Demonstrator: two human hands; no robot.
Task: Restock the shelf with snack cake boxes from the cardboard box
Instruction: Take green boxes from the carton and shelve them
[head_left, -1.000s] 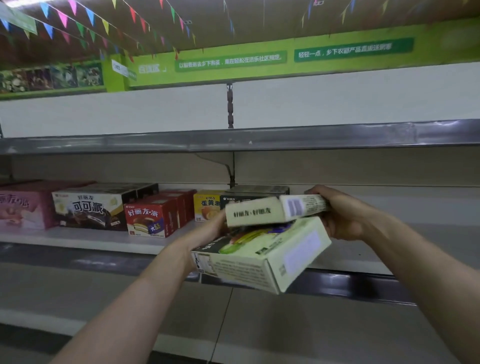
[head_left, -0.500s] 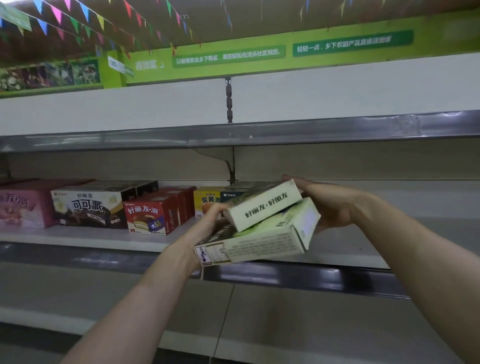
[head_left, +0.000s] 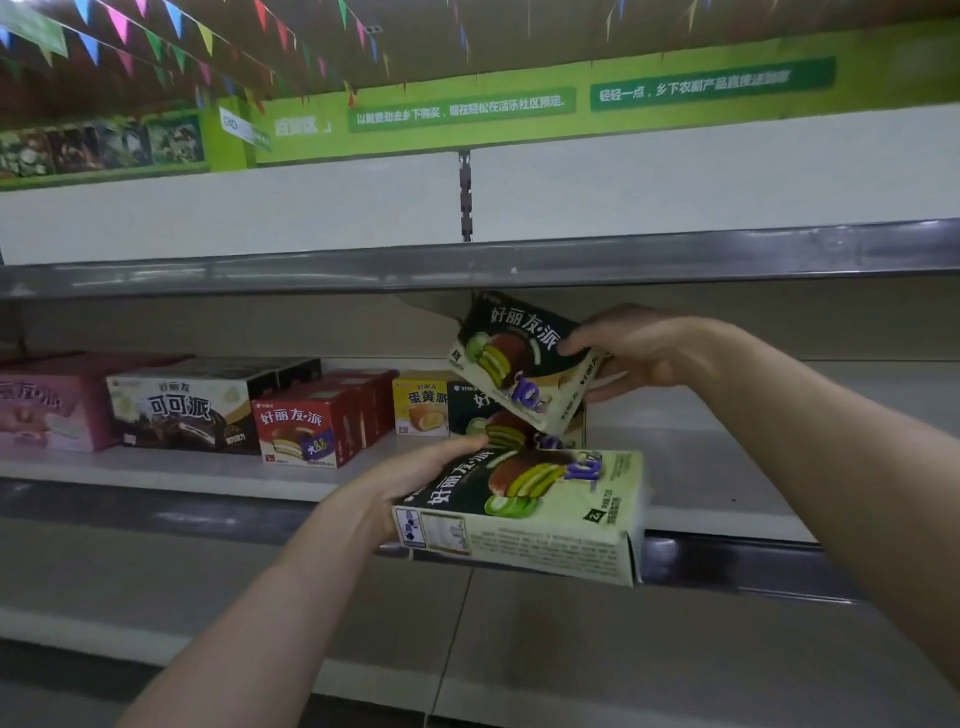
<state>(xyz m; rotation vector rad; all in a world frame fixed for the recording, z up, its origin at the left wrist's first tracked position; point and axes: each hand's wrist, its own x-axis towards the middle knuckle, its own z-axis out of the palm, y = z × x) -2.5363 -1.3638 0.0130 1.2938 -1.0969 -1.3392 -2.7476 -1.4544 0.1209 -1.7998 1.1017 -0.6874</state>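
right hand (head_left: 644, 353) grips one matcha pie box (head_left: 519, 364) tilted face-out at 12 o'clock for shelving atop the stocked matcha box (head_left: 483, 415), while left hand (head_left: 415, 478) grips a second matcha box (head_left: 524, 514) flat in reserve at the shelf (head_left: 701, 467) edge.

We lose most of the dark-and-green snack cake box standing on the shelf (head_left: 483, 415) behind the tilted green box gripped by the right hand (head_left: 524, 364). Left hand (head_left: 410, 483) fingers are hidden behind the flat pale-green cardboard box (head_left: 524, 512). Pink box at the shelf's left end (head_left: 36, 402) is cut by the frame edge. Small print on the pale-green box side is unreadable.
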